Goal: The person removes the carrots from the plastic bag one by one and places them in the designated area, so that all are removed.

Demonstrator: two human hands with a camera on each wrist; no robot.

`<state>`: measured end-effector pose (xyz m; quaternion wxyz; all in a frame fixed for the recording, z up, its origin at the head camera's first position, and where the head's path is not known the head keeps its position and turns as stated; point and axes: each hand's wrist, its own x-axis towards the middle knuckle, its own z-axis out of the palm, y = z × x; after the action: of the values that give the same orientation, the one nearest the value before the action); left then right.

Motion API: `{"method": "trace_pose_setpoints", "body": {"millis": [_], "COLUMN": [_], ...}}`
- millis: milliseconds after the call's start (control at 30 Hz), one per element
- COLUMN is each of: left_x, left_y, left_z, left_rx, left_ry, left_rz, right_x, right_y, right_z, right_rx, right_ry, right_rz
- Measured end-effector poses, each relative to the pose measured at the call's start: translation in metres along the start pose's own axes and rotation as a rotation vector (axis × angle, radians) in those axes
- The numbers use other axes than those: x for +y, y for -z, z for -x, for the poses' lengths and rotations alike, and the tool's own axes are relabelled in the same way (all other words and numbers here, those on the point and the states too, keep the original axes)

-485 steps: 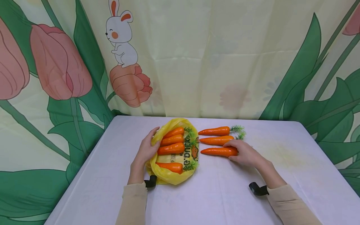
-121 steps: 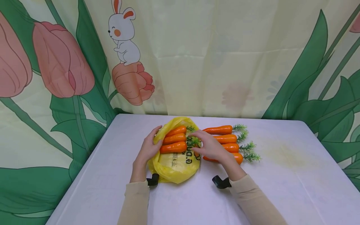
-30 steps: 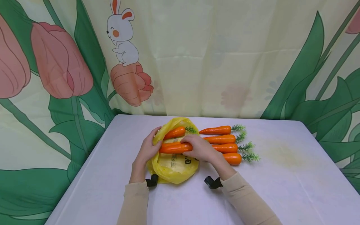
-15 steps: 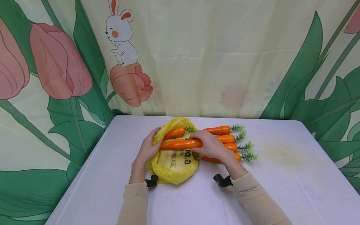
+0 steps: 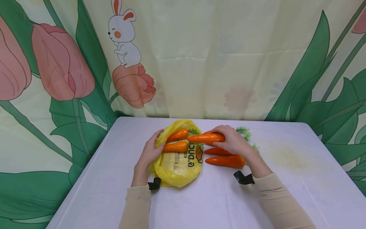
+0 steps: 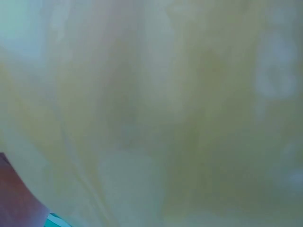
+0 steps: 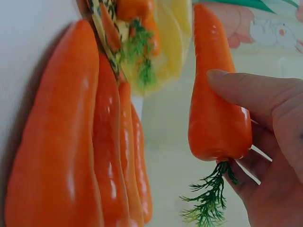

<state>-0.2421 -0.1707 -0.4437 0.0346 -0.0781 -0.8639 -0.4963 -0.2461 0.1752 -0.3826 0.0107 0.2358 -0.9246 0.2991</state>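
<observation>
In the head view, a yellow plastic bag lies open on the table, its mouth toward the right. My left hand holds the bag's left edge. Two carrots, an upper carrot and a lower carrot, lie in the bag. My right hand grips a carrot above the row at the bag's right. In the right wrist view, thumb and fingers pinch this carrot, its green top hanging below. The left wrist view is filled by blurred yellow bag film.
Several carrots lie side by side right of the bag, the nearest carrot in front, others partly hidden by my right hand. A white cloth covers the table. Behind its far edge hangs a printed curtain with a rabbit and tulips.
The right hand has drawn a carrot out of the bag to the right, over the row. Fewer carrots lie in the bag and more beside it than earlier. The left hand stays at the bag.
</observation>
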Motion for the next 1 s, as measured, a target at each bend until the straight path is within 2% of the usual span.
{"method": "trace_pose_setpoints", "body": {"millis": [367,667,1000], "left_x": [0.000,0.001,0.001], "left_y": [0.000,0.001,0.001], "left_z": [-0.001,-0.001,0.000], "left_rx": [0.002,0.002,0.000], "left_ry": [-0.002,-0.001,0.013], "left_rz": [-0.008,-0.012,-0.013], "right_x": [0.039,0.073,0.107], "right_y": [0.039,0.060,0.075], "right_z": [0.014,0.028,0.042], "right_rx": [0.037,0.069,0.066], "right_ry": [-0.012,-0.031,-0.132], "right_rz": [0.048,0.053,0.066]}}
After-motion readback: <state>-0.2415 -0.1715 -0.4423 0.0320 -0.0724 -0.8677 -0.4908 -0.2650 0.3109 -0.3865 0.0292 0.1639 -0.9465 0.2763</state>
